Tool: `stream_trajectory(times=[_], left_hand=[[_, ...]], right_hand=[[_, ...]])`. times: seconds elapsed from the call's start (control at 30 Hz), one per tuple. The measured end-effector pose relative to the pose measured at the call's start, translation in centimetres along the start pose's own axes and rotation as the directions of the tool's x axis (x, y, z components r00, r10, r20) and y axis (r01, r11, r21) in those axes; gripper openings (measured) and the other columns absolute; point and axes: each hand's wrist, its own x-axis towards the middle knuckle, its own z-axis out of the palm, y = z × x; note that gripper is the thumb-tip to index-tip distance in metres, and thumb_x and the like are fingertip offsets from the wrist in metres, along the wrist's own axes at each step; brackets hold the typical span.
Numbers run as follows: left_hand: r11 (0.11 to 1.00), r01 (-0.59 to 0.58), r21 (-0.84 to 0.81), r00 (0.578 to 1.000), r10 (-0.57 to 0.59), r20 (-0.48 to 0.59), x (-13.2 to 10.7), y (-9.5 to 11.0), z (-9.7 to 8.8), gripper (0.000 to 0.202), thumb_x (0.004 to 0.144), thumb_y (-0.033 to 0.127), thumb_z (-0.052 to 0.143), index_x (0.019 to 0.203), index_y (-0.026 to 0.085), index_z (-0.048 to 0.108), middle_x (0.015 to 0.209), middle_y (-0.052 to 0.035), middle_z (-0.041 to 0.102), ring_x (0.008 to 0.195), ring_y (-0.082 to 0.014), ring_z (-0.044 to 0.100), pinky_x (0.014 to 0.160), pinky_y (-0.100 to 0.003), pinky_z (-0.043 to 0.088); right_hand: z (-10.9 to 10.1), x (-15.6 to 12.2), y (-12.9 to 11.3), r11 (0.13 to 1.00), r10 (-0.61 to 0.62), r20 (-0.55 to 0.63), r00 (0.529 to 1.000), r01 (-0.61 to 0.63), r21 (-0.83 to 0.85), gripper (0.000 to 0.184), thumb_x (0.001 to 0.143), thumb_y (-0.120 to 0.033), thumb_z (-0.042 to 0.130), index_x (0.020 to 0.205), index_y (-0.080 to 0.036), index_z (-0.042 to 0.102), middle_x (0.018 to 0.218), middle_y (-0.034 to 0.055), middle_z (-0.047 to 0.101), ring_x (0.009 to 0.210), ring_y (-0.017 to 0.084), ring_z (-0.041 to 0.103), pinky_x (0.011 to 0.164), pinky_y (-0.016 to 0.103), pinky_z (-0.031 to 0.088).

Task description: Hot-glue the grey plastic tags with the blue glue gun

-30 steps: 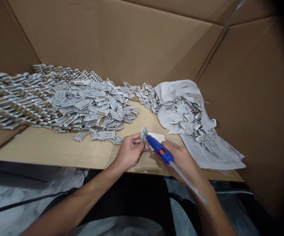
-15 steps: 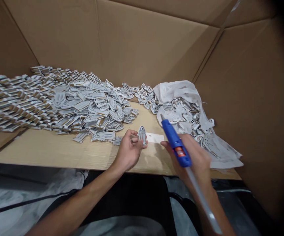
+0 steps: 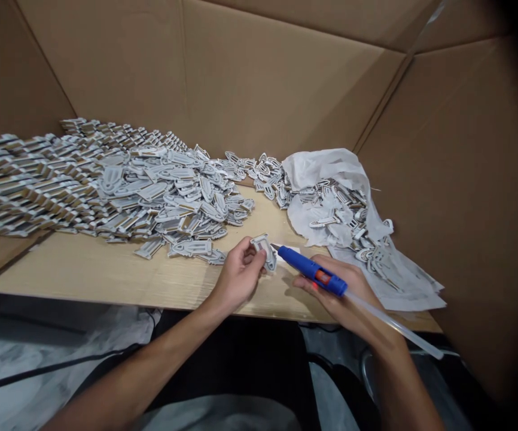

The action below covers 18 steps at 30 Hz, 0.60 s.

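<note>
My left hand (image 3: 236,278) pinches a small flat grey moulded piece (image 3: 264,251) by its edge, holding it just above the board. My right hand (image 3: 342,296) grips a blue hot glue gun (image 3: 311,271), with a long translucent glue stick (image 3: 393,326) running out of its rear. The gun's thin nozzle points left, very close to the piece's right side; I cannot tell whether they touch. A small white card (image 3: 288,249) lies on the board behind the piece, partly hidden by the gun.
A large heap of similar grey pieces (image 3: 160,191) spreads across the left of the tan board (image 3: 106,269). More pieces lie on crumpled white sheeting (image 3: 322,173) and printed paper (image 3: 389,287) at right. Cardboard walls (image 3: 259,78) surround the board.
The glue gun has swung from nozzle-up to nearly level, its nozzle now toward the grey piece. My left hand has turned the piece and shifted slightly right.
</note>
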Motion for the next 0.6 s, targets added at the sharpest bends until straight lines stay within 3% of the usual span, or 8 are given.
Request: stream_trajectory(times=[0.17,0.6], left_hand=[[1.000,-0.004,0.030,0.999,0.003,0.039,-0.30,0.12,-0.03,0.026,0.092,0.036,0.064,0.081,0.019,0.048,0.071,0.0056,0.047,0.061,-0.0072,0.045,0.054,-0.018,0.035],[0.993,-0.034,0.111,0.997,0.025,0.077,-0.50,0.40,-0.23,0.022,0.093,0.028,0.056,0.078,0.020,0.042,0.069,0.0055,0.039,0.062,-0.0083,0.037,0.056,-0.022,0.029]], right_hand=[[0.75,0.28,0.06,0.999,0.026,0.041,0.999,-0.027,0.030,0.028,0.095,-0.041,0.072,0.079,-0.021,0.063,0.073,-0.0030,0.058,0.065,0.013,0.053,0.062,0.023,0.038],[0.95,0.17,0.43,1.000,0.025,0.067,0.997,-0.024,-0.014,0.035,0.095,-0.048,0.071,0.077,-0.020,0.060,0.071,-0.0027,0.057,0.063,0.012,0.051,0.061,0.023,0.038]])
